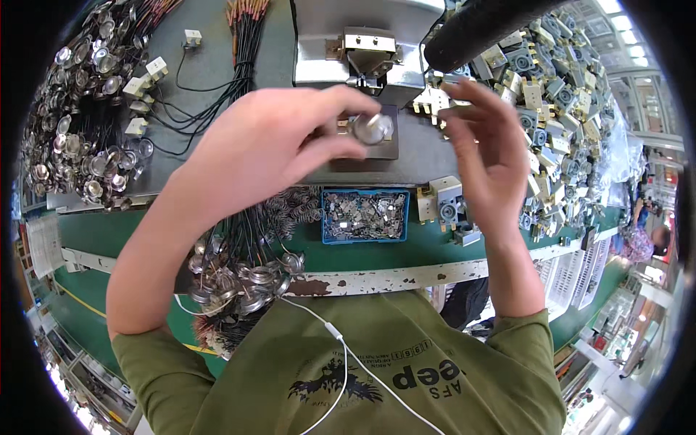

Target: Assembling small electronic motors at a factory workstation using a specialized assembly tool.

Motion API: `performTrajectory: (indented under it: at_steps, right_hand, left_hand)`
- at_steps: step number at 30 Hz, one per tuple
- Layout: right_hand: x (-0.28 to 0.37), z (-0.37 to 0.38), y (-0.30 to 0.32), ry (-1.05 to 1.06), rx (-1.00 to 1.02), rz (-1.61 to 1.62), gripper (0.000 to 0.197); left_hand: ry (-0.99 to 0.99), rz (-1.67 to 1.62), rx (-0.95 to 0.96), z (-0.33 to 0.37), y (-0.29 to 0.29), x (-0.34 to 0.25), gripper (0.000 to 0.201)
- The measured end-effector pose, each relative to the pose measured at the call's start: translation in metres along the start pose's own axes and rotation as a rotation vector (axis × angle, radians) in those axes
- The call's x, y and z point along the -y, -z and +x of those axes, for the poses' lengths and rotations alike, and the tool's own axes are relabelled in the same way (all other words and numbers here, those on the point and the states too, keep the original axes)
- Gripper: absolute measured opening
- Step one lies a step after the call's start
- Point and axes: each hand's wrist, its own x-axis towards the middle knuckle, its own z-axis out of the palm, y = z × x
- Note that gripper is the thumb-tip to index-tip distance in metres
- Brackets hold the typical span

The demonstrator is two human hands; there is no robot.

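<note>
My left hand (279, 134) reaches over the metal work block (384, 150), thumb and forefinger curved around a shiny round metal cap (372, 128). The cap is blurred, and the hand hides part of the block. To the right, my right hand (489, 148) is raised with its thumb and fingers apart and nothing visible between them. Close to its fingertips lies a pale switch housing with brass terminals (433, 101). Just beyond the block stands a metal press fixture (370, 54).
Wired round metal caps (94, 156) heap at the left, with more (243, 279) near the front edge. A blue tray (366, 239) holds small metal parts beside springs (293, 206). Switch housings (547, 101) pile up at right. A black bar (482, 32) crosses the upper right.
</note>
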Motion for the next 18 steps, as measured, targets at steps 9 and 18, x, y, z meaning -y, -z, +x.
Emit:
performTrajectory:
  at_steps: [9,18]
  right_hand:
    - [0.054,0.108,-0.027,0.594,-0.800,0.391,0.043]
    - [0.049,0.112,-0.005,0.404,-0.549,0.342,0.034]
  left_hand:
    - [0.052,0.214,0.092,0.015,-0.023,0.028,0.034]
    - [-0.011,0.286,0.065,0.016,-0.029,0.030,0.034]
